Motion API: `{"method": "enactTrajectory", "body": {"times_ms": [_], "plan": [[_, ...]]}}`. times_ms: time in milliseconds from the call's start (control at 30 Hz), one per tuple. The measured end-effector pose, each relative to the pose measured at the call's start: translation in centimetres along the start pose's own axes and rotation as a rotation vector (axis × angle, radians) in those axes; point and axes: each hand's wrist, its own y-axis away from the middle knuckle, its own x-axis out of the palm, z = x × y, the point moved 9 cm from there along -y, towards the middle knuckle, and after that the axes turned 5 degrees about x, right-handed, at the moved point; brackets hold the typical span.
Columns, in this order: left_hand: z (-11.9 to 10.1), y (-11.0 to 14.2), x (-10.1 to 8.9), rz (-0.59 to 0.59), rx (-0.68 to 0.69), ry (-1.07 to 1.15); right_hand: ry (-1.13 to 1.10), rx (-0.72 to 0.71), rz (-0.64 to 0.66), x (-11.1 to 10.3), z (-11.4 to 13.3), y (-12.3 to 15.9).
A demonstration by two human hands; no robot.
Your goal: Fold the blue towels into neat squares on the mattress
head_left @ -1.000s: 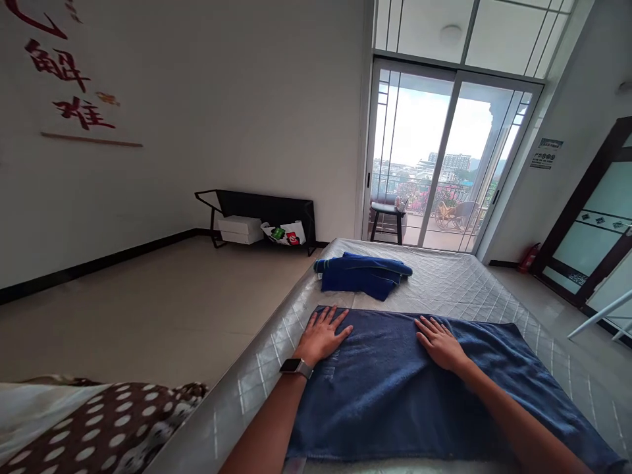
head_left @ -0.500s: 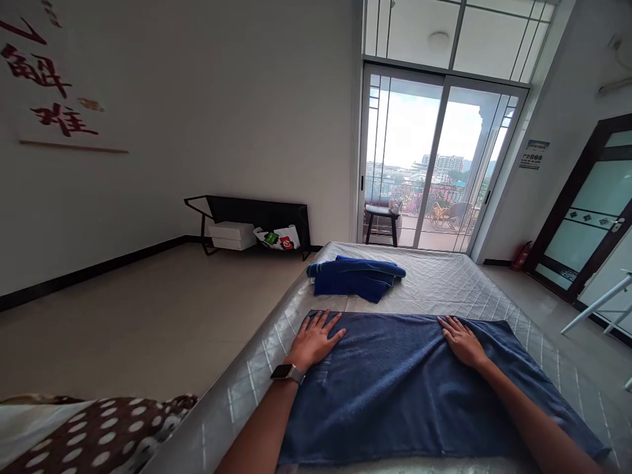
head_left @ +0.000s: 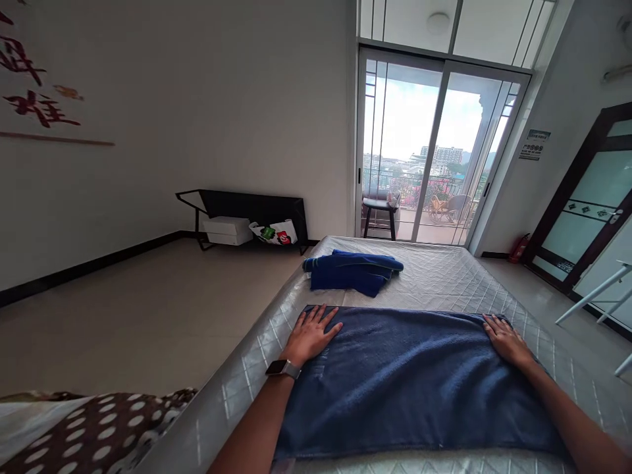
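A dark blue towel (head_left: 395,382) lies spread out on the mattress (head_left: 434,273), with soft wrinkles across its middle and right side. My left hand (head_left: 310,334) rests flat on its far left corner, fingers spread; a watch (head_left: 283,368) is on that wrist. At the far right corner, my right hand (head_left: 507,339) presses flat with its fingers stretched out. Beyond the towel's far edge sits a heap of brighter blue cloth (head_left: 350,273), loosely folded.
Brown polka-dot fabric (head_left: 99,431) lies at the lower left. Against the wall, a black rack (head_left: 257,201) holds a white box (head_left: 227,230) and a printed bag (head_left: 274,232). Sliding glass doors (head_left: 439,145) stand behind the mattress. White furniture legs (head_left: 592,293) are at right.
My right hand has slid right along the towel's far edge to its corner, and the deep crease there has flattened into softer wrinkles. My left hand stays on the left corner.
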Motion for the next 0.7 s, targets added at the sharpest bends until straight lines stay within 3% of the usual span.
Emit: {"method": "enactTrajectory", "body": {"times_ms": [233,400,533,700], "plan": [[-0.2,0.1,-0.3,0.002,0.009,-0.011,-0.026,-0.080,0.050,0.5,-0.2,-1.7],[0.0,0.2,-0.2,0.008,-0.001,0.006,0.036,-0.043,-0.025,0.7,-0.4,-0.4],[0.0,0.5,-0.3,0.020,-0.015,0.031,0.042,0.014,0.014,1.0,-0.7,-0.5],[-0.1,0.6,-0.4,0.017,-0.018,0.032,0.005,0.055,0.016,-0.7,-0.7,-1.7]]}}
